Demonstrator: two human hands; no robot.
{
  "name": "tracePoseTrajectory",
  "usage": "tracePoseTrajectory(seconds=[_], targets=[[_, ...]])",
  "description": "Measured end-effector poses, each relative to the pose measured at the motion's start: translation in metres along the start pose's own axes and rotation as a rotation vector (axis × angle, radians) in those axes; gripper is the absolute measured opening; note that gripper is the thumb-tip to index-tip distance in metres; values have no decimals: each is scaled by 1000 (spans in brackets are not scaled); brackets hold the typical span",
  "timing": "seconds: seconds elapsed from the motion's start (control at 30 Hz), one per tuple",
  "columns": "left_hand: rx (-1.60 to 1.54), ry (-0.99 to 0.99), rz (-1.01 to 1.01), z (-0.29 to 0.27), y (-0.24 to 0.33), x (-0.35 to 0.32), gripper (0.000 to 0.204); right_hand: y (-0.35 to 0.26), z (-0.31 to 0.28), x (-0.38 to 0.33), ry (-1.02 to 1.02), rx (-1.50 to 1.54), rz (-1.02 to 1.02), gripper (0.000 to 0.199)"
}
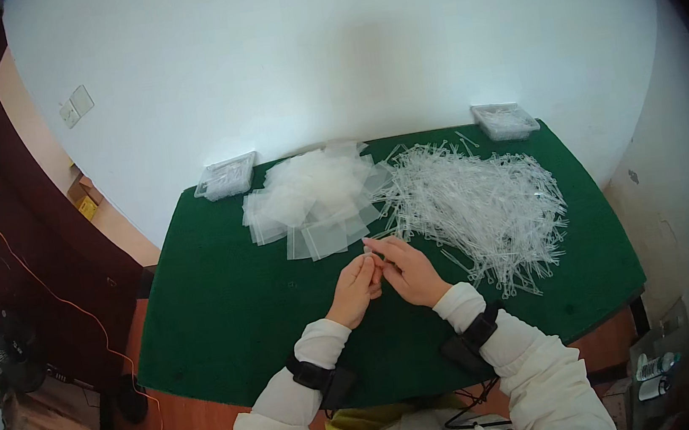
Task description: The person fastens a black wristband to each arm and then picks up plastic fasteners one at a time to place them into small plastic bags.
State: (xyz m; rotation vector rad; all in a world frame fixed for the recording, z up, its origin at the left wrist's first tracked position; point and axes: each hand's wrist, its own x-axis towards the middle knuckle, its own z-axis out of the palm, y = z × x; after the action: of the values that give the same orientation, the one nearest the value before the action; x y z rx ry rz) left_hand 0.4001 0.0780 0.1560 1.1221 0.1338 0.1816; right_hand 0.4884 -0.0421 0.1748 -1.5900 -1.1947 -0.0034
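My left hand (355, 288) and my right hand (409, 270) meet over the near middle of the green cloth. Their fingertips are closed together, and a tiny pale bit shows between them, too small to name. Just beyond the hands lies a heap of clear, flat plastic zip bags (312, 193), spread loosely over one another. To the right of it a large pile of thin clear plastic sticks (480, 208), some with small ring ends, covers much of the table. My right hand is close to the pile's left edge.
A clear box of sticks (227, 177) stands at the table's back left, another clear box (506, 122) at the back right. The green-covered table (220, 314) backs against a white wall. On the floor at left are a black fan (15, 346) and an orange cord (56, 290).
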Motion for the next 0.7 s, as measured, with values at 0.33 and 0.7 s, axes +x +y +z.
tracePoseTrajectory(seconds=[0.33, 0.7], targets=[[-54, 60, -38, -2, -2, 1, 23, 4, 2, 0, -79, 42, -10, 40], [-110, 367, 214, -13, -2, 10, 21, 49, -33, 4, 302, -823, 113, 8]])
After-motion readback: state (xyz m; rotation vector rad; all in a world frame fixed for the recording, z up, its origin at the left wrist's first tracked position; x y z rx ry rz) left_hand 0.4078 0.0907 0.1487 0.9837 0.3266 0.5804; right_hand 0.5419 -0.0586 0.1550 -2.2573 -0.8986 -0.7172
